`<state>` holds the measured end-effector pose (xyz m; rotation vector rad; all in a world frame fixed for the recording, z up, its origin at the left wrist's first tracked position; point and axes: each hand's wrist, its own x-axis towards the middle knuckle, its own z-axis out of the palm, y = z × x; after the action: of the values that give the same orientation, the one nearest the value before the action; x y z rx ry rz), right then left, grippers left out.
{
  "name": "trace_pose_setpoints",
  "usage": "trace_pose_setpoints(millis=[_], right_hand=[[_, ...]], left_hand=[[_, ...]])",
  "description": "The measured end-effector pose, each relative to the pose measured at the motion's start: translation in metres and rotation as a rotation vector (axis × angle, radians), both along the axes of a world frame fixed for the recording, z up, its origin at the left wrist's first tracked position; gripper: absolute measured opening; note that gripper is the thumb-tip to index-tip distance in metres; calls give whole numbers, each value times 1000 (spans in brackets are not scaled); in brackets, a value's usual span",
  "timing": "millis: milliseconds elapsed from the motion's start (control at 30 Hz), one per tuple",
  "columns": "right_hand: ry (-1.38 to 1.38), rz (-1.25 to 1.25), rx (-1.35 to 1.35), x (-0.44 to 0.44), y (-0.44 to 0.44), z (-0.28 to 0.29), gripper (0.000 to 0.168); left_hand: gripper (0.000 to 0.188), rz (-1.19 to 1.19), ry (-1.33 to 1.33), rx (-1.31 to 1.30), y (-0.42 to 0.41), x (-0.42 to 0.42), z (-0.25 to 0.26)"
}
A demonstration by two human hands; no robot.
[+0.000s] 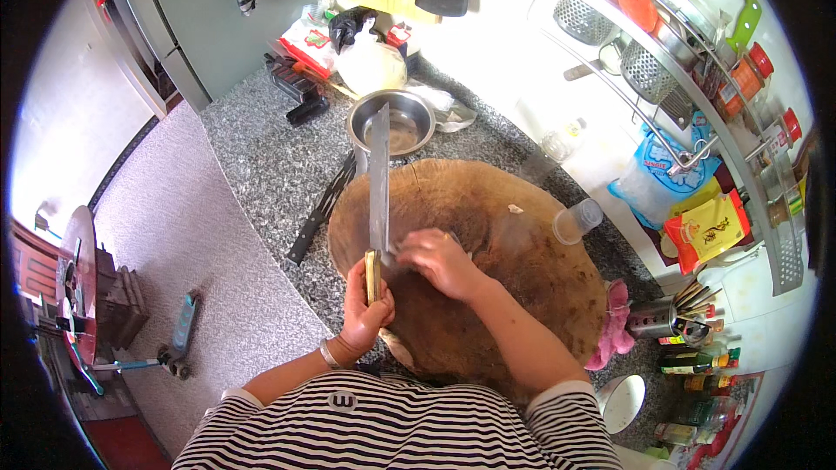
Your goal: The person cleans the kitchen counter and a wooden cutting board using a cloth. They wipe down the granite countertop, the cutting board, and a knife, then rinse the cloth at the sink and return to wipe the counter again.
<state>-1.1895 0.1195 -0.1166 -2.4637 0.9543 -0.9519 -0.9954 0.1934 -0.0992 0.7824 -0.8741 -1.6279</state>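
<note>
My left hand (367, 305) is closed around the handle of a large kitchen knife (379, 183), whose blade points away from me over the left part of a round wooden chopping block (535, 281). Beside the base of the blade is my right hand (441, 261), slightly blurred, with its fingers bent; whether they touch the blade or hold something small, I cannot tell. Beyond the block, a steel bowl (418, 137) shows partly behind the knife tip. A small pale scrap (515, 209) lies on the block.
Left of the block lies a black-handled knife (310, 232). A clear plastic cup (578, 222) sits at its right edge, near a pink cloth (614, 326) and a white bowl (620, 403). Plastic bags (371, 65) stand behind the steel bowl. A utensil rack (705, 98) hangs at right.
</note>
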Motion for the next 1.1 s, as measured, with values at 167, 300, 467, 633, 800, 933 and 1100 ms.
trace_pose_setpoints(millis=[167,300,467,633,800,933,1100], right_hand=[[66,106,229,-31,17,34,22],[-30,-293,154,-42,-53,47,23],[-174,-340,50,-9,-108,8,17],[-575,-81,864,-12,-65,-11,22],[140,165,251,-37,-2,32,25],[52,27,402,-42,-30,55,24],[-50,-206,95,-36,-67,9,26]], left_hand=[[72,-29,-3,9,-3,0,2],[72,-33,-24,-15,-3,-2,2],[73,-48,-39,-34,-3,-3,1],[73,-26,-19,-8,-1,2,-4],[71,-16,-5,-12,1,2,1],[71,-25,12,-30,0,0,-1],[74,-25,32,41,-4,-4,9]])
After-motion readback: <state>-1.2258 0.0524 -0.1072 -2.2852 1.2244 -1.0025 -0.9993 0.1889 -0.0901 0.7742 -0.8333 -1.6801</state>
